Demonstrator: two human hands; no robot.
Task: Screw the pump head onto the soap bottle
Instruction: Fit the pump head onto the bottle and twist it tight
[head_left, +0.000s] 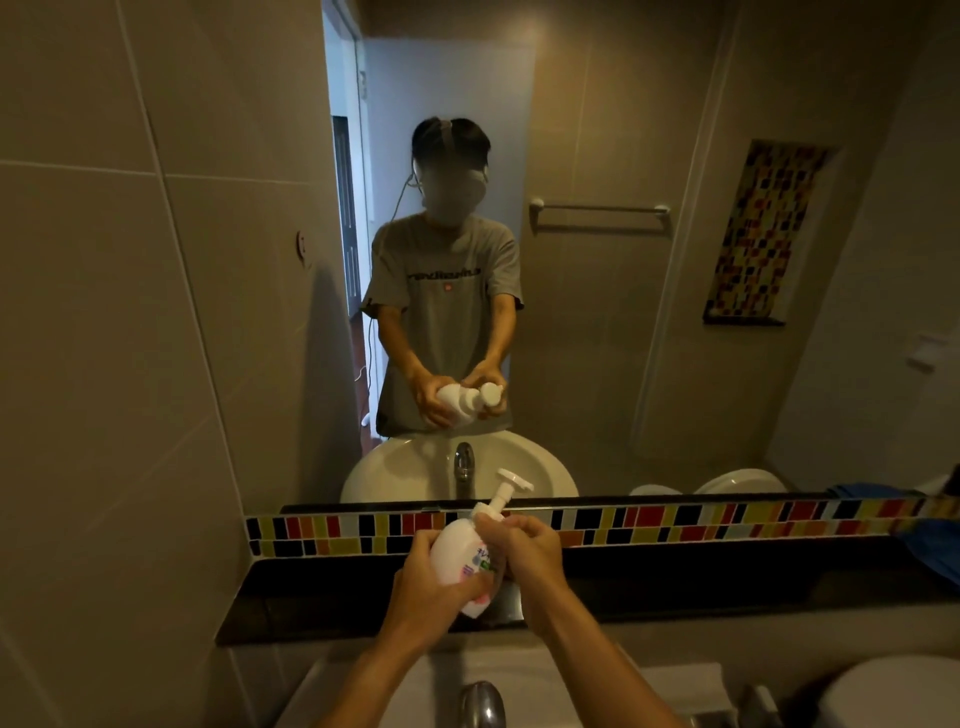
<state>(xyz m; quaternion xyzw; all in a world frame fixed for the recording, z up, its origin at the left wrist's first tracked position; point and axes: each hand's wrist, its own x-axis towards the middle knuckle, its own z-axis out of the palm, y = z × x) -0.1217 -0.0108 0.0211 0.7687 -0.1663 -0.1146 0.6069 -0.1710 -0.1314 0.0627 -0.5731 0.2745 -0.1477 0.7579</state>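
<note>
Head view shows the bottle (457, 553) tilted above the tap (482, 701), left hand (434, 587) clenched round its body, right hand (524, 545) fingers (491, 525) grasping the pump (501, 499) collar; best to hold the bottle steady and turn the collar squarely, avoiding cross-threading.

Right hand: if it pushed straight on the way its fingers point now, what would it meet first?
The right hand points left and slightly up, its fingers already closed round the pump head collar on the soap bottle. So it would press into that neck at once; beyond is the left hand.
</note>
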